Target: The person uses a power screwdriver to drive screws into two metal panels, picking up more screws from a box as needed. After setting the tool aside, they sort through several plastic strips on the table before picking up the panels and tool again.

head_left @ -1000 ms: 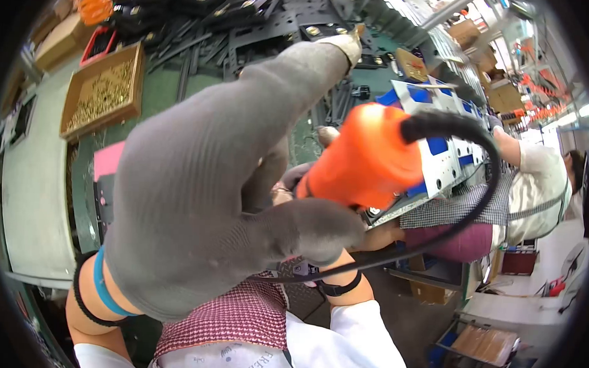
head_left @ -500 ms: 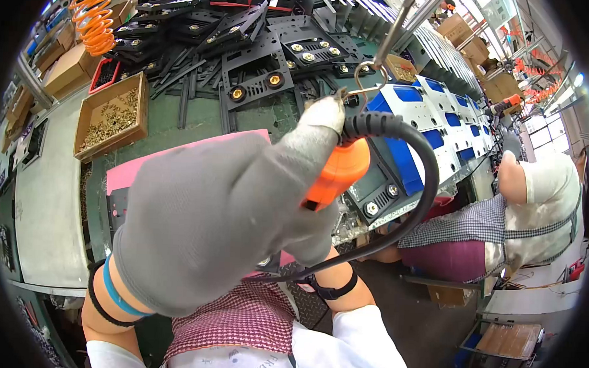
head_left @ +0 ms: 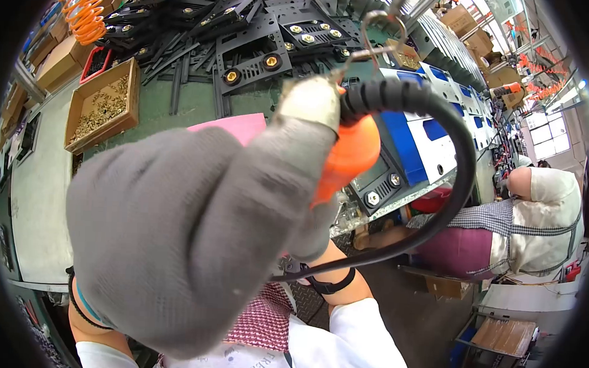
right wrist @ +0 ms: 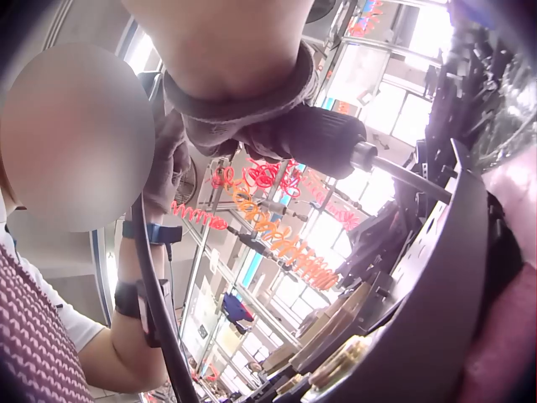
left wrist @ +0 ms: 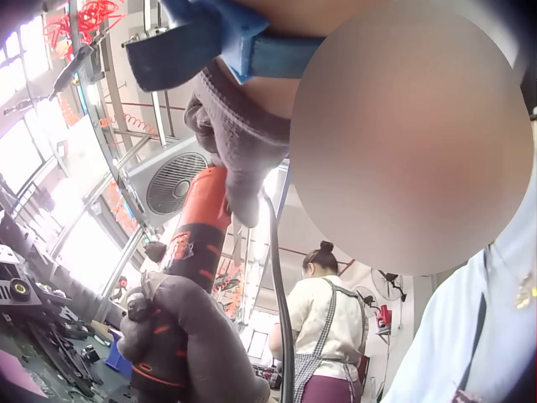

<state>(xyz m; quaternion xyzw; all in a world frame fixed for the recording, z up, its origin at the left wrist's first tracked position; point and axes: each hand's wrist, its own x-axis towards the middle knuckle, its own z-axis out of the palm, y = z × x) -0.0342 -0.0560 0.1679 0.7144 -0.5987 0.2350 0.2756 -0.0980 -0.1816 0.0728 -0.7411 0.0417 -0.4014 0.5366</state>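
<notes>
My grey-gloved left hand (head_left: 196,226) fills the middle of the head view. It grips the orange tail end of an electric screwdriver (head_left: 354,157), close to where the thick black cable (head_left: 460,164) leaves it. In the left wrist view my left hand (left wrist: 239,159) is at the orange top, while my right hand (left wrist: 193,336) wraps round the black-and-orange body below. The right wrist view shows my right hand (right wrist: 222,138) by the dark nose; its bit (right wrist: 411,179) reaches the edge of a black metal part (right wrist: 461,285). The left hand mostly hides this part in the head view.
A pink sheet (head_left: 238,127) lies on the green bench. A cardboard tray (head_left: 134,104) of brass fittings stands at left, black metal plates (head_left: 247,59) are heaped behind, and white-and-blue panels (head_left: 432,150) line the right. A metal hook (head_left: 384,22) hangs above; another person (head_left: 540,218) works at right.
The left hand's thumb and fingers, spread apart beside the screwdriver a second ago, have closed on its tail end. The screwdriver's tail has moved slightly left, and the other person has bent lower.
</notes>
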